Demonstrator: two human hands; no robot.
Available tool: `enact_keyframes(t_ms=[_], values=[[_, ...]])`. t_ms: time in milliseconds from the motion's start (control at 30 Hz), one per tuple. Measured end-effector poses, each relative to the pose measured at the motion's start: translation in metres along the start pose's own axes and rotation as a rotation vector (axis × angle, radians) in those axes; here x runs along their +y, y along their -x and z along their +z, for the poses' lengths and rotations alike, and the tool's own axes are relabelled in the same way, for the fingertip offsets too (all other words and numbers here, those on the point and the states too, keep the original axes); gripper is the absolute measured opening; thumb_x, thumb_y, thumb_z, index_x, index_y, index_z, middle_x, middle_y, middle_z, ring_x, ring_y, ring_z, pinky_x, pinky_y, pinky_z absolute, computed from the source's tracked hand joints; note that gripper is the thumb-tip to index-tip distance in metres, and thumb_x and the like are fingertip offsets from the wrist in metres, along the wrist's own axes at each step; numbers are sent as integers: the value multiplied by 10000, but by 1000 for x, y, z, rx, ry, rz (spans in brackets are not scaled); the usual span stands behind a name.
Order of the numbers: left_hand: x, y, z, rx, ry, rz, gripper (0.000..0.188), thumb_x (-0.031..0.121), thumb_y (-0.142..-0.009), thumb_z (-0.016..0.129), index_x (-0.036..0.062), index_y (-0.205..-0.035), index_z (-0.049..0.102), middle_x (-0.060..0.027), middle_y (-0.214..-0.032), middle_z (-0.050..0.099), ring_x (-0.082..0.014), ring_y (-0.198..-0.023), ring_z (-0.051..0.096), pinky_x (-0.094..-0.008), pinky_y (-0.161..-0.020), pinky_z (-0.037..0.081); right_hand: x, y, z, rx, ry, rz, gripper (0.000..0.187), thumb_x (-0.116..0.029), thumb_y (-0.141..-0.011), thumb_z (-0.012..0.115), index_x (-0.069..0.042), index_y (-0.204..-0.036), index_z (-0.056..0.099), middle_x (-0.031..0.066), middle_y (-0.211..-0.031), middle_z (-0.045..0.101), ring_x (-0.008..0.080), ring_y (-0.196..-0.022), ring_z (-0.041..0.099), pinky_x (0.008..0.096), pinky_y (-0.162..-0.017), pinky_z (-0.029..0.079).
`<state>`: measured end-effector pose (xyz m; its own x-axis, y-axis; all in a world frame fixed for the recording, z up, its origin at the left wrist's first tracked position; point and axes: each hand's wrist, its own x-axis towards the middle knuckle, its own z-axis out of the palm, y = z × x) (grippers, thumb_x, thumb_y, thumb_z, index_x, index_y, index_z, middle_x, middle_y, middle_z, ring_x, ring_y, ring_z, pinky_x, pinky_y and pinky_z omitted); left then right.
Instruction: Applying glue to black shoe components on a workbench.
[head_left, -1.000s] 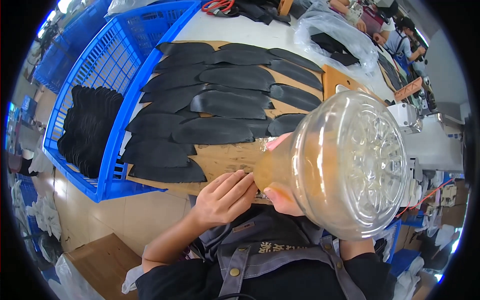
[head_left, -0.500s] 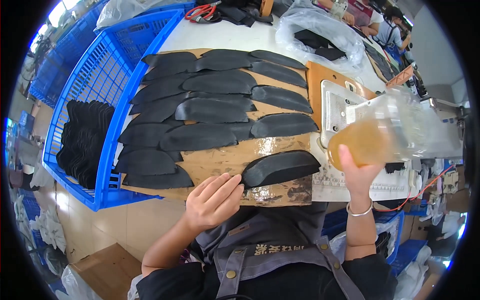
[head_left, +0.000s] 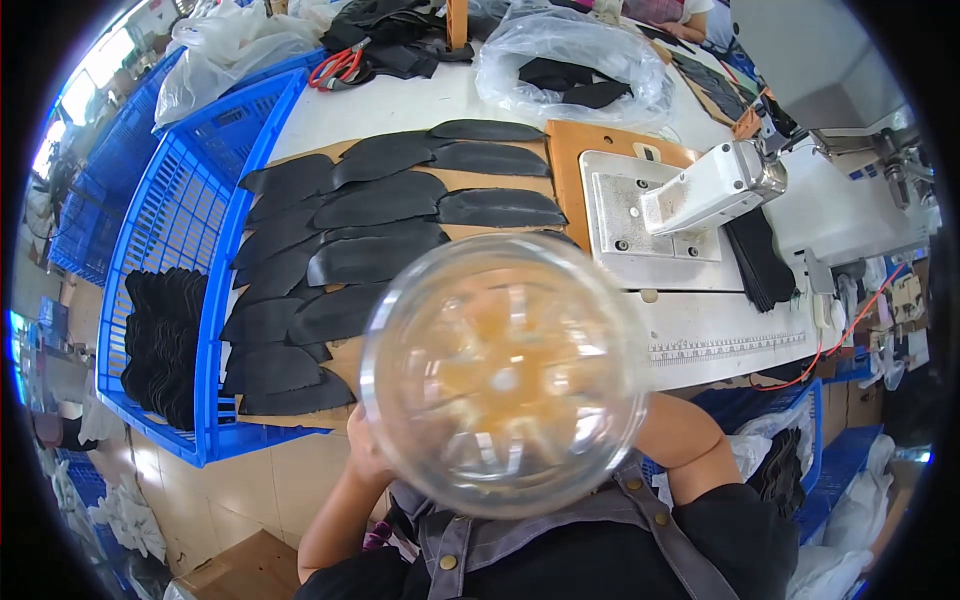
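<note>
A large clear plastic bottle with amber liquid fills the middle of the view, its ribbed round base turned toward me. My right forearm runs in behind it; the right hand itself is hidden, but the bottle is raised on that side. At the bottle's left edge part of my left hand shows, fingers covered, so whether it touches the bottle is unclear. Beyond lie overlapping rows of black curved pieces on a brown cardboard sheet. The sheet's front part is hidden by the bottle.
At the left stands a blue crate with stacked black wavy pieces. A white sewing machine is at the right, by a ruler strip. Red-handled scissors and a plastic bag lie at the back.
The bottle has come from beside the machine up close to the view, tilted base-first. My left hand has left the single black piece at the sheet's front and drawn back. The view has shifted.
</note>
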<state>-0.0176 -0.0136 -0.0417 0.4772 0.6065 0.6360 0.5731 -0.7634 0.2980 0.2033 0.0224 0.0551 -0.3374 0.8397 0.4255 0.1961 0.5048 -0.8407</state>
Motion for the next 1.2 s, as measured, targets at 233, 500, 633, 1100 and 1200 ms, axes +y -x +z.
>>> enact_keyframes(t_ms=[233, 500, 633, 1100, 1200], values=[[14, -39, -9, 71, -113, 14, 203, 4, -640, 658, 33, -839, 627, -93, -942, 643, -247, -807, 636, -337, -691, 523, 35, 39, -94, 335, 395, -84, 659, 72, -695, 654, -2, -1283, 367, 159, -1155, 519, 221, -1004, 574, 347, -865, 486], [34, -88, -19, 32, -95, -72, 189, 82, -643, 734, 42, -756, 588, -73, -852, 637, -246, -706, 584, -337, -653, 459, 53, 66, -119, 892, -489, 50, 443, -312, -871, 475, -34, -1214, 436, 145, -1101, 538, 286, -999, 572, 426, -868, 472], [46, -148, 5, -223, 52, 10, 357, 186, -705, 731, 22, -999, 611, -115, -1091, 566, -292, -976, 530, -389, -824, 416, 63, 72, -118, 888, -623, 116, 464, -348, -877, 452, -40, -1223, 431, 143, -1108, 530, 293, -1015, 560, 436, -872, 463], [40, -172, 46, -475, 222, -112, 372, 221, -700, 752, 70, -929, 501, -143, -1255, 481, -346, -1213, 417, -493, -1021, 288, 63, 76, -117, 780, -811, 121, 538, -341, -854, 483, -45, -1289, 370, 139, -1111, 512, 306, -1010, 551, 448, -875, 459], [39, -172, 46, -456, 227, -142, 356, 225, -717, 742, 71, -944, 516, -141, -1239, 499, -342, -1198, 435, -494, -1019, 295, 65, 78, -117, 772, -800, 109, 540, -340, -859, 478, -42, -1295, 365, 145, -1117, 511, 309, -1015, 550, 450, -873, 463]])
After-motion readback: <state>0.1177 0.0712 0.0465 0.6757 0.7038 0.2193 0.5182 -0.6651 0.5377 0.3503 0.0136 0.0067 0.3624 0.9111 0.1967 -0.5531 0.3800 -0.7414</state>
